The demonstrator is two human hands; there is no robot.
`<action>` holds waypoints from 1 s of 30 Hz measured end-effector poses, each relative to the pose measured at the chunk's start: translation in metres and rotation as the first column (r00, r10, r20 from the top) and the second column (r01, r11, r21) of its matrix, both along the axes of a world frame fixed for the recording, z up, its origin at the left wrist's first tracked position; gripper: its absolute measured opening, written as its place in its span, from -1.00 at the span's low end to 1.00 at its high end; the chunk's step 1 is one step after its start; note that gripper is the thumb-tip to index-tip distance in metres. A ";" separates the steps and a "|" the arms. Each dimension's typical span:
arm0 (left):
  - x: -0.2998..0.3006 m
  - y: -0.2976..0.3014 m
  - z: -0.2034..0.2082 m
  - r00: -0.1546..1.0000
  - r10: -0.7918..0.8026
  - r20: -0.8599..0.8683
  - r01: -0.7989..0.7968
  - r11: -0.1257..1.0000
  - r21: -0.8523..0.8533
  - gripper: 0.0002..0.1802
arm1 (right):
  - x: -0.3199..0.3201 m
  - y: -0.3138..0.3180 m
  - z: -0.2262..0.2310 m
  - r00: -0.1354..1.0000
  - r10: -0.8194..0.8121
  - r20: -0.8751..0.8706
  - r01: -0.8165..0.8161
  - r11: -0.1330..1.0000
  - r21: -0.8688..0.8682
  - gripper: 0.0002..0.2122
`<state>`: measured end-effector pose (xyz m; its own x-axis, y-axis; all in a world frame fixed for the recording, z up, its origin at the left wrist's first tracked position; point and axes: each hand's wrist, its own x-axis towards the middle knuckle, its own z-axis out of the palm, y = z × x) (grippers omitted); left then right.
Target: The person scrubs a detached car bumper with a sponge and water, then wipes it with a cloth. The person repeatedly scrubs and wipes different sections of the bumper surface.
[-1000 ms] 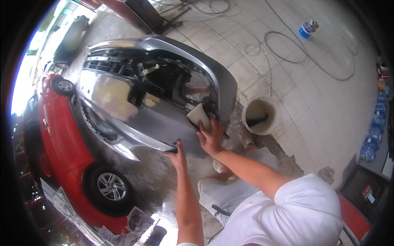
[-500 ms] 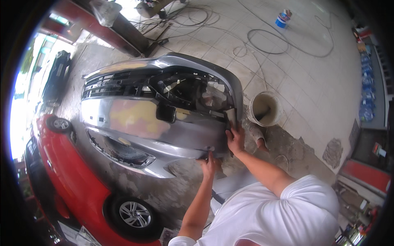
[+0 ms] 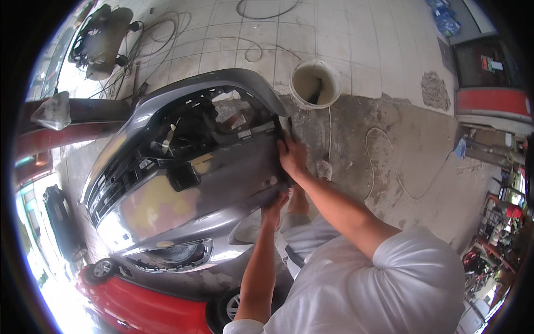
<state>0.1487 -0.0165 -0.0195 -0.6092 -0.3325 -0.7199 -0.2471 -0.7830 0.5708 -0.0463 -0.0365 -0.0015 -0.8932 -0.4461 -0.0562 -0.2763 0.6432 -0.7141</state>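
Observation:
A grey car bumper with yellowish filler patches lies across the left and middle, its near end by me. Around the edge of that end, my right hand is closed. A small pale strip with dark edges shows just beyond its fingers; I cannot tell whether it is a separate piece. Lower down, my left hand is closed at the bumper's lower corner, its fingertips partly hidden. The black grille and a square black opening are on the bumper's far portion.
A white bucket of murky liquid stands just past the bumper's end. A red car is at the lower left. A machine with a tank and tangled hoses are at the far left. A thin hose crosses the floor at right.
The view has swung to the right, so the bumper and bucket appear turned and shifted left. My left hand has gone from the bumper's surface to its edge. My right hand stays at the end.

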 end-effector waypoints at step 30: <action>0.001 0.004 -0.015 0.993 0.105 0.061 -0.099 0.990 -0.097 -0.29 | 0.016 -0.011 0.037 0.981 0.031 -0.191 -0.023 0.999 0.043 -0.61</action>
<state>0.1494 -0.0130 -0.0341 -0.5207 -0.4586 -0.7201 -0.2084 -0.7497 0.6281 -0.0301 -0.0474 0.0356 -0.8767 -0.4713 0.0965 -0.4234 0.6607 -0.6198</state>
